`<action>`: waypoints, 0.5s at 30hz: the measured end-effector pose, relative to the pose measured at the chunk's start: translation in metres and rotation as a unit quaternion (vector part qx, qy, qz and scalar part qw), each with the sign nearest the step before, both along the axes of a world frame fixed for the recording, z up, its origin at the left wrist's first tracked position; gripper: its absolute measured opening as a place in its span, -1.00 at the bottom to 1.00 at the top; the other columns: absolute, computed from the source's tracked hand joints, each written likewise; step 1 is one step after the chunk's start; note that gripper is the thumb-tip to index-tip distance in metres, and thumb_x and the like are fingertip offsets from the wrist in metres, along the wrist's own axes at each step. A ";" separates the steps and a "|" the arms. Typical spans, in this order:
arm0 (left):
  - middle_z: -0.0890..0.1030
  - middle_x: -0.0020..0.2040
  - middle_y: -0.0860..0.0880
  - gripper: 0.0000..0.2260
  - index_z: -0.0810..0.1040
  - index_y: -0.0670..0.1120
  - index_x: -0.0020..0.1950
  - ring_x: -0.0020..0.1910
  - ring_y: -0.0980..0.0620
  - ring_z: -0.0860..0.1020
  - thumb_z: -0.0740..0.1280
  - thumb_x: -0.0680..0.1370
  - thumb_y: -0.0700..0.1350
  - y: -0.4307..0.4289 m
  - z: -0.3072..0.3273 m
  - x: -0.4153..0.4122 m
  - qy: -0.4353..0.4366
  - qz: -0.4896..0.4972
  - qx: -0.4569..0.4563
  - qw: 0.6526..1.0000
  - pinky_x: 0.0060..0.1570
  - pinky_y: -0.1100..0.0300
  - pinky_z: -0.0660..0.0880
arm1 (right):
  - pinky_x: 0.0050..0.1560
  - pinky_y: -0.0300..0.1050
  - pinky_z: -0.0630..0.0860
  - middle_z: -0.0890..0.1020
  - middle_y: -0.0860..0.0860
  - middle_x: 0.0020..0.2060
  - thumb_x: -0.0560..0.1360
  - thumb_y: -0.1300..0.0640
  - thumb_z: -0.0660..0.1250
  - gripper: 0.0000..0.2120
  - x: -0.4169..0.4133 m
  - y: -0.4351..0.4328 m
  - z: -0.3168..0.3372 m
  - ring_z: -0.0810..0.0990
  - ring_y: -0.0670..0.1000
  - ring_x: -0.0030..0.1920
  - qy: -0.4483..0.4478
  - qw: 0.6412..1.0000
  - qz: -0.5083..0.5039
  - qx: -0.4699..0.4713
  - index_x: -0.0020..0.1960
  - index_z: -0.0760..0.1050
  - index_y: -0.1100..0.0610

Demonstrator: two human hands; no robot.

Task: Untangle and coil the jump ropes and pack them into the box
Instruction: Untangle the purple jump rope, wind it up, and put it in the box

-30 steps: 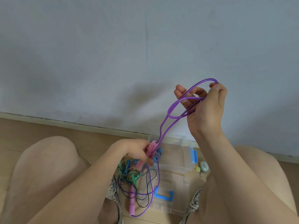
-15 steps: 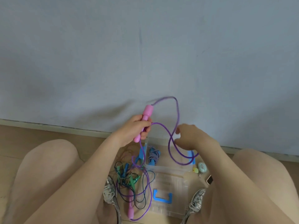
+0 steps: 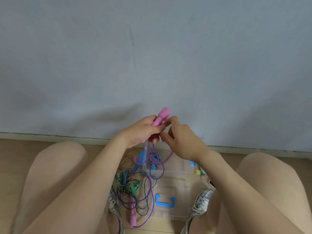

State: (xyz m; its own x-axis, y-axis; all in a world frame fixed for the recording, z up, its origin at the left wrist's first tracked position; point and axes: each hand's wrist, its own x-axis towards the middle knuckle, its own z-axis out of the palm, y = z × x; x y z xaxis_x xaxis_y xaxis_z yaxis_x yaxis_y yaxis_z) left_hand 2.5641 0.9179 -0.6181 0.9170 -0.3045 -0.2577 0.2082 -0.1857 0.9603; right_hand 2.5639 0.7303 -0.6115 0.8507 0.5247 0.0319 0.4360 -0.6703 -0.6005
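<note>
My left hand [image 3: 143, 130] grips the upper pink handle [image 3: 163, 115] of the purple jump rope [image 3: 163, 168], held up in front of the wall. Close against it on the right, my right hand [image 3: 180, 139] has its fingers curled round a strand of the purple rope just beside the handle. The rope hangs in loops down to the floor, where its other pink handle [image 3: 132, 215] lies. A tangle of green and blue ropes [image 3: 129, 183] lies beside it. Below my hands stands the clear box [image 3: 179, 168], with a blue-and-white rope [image 3: 154, 160] inside.
The box lid [image 3: 170, 188] with a blue handle [image 3: 165, 201] lies flat between my shoes [image 3: 201, 203]. Small items, a yellow tag [image 3: 195, 171] among them, lie right of the box. My bare knees flank the work area. The wall and baseboard [image 3: 50, 136] close the far side.
My right hand came down from head height with the purple loops and moved left to meet the left hand. The left hand raised the pink handle from near the box.
</note>
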 end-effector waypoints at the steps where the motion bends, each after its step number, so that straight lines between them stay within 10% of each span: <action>1: 0.60 -0.20 -0.15 -0.92 0.42 -0.19 0.12 -0.38 -0.02 0.48 0.25 0.74 -0.18 -0.001 0.002 0.000 0.003 0.001 -0.013 1.000 -0.33 0.18 0.44 | -0.03 0.13 0.54 0.67 -0.04 -0.24 0.68 0.03 0.26 -0.87 0.001 -0.003 0.002 0.60 0.13 -0.15 -0.029 0.999 -0.001 -0.032 0.13 0.49 0.07; 4: 0.61 -0.27 -0.14 -0.87 0.37 -0.11 0.00 -0.34 -0.09 0.50 0.20 0.75 -0.19 -0.003 0.005 0.001 0.005 0.008 -0.021 1.000 -0.26 0.13 0.48 | -0.11 0.13 0.58 0.69 0.04 -0.18 0.70 0.00 0.22 -0.81 0.007 -0.019 0.017 0.61 0.21 -0.12 -0.148 0.982 -0.099 -0.057 0.09 0.60 0.01; 6: 0.61 -0.28 -0.11 -0.90 0.40 -0.12 0.04 -0.26 -0.11 0.58 0.19 0.75 -0.19 -0.001 0.001 0.003 -0.005 0.012 -0.002 1.000 -0.16 0.10 0.57 | -0.17 0.08 0.54 0.67 0.09 -0.19 0.73 0.07 0.17 -0.81 0.009 -0.031 0.031 0.61 0.21 -0.18 -0.195 0.947 -0.240 0.083 0.16 0.55 0.07; 11: 0.58 -0.29 -0.07 -0.91 0.42 -0.12 0.10 -0.16 -0.14 0.64 0.17 0.76 -0.15 0.002 -0.009 0.005 0.017 -0.015 0.048 0.999 0.05 -0.03 0.49 | -0.16 -0.07 0.48 0.50 -0.06 -0.13 0.74 0.16 -0.02 -0.80 0.020 -0.058 0.036 0.67 0.07 -0.08 -0.064 0.806 -0.466 0.359 0.17 0.37 0.11; 15: 0.45 -0.27 -0.02 -0.94 0.37 -0.09 0.11 -0.34 0.03 0.40 0.21 0.76 -0.13 -0.003 -0.014 0.003 0.042 -0.011 0.055 0.998 -0.22 0.09 0.44 | 0.32 0.19 0.44 0.51 0.06 0.08 0.59 0.34 0.10 -0.65 0.021 -0.063 0.029 0.53 0.22 0.20 0.019 0.877 -0.463 0.128 0.35 0.36 0.15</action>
State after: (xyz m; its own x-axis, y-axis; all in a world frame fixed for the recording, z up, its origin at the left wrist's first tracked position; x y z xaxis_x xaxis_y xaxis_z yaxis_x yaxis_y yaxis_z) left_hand 2.5670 0.9152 -0.6318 0.8841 -0.2907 -0.3660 0.2813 -0.2944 0.9133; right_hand 2.5850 0.6676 -0.5821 0.9109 -0.4126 0.0097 -0.2486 -0.5672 -0.7852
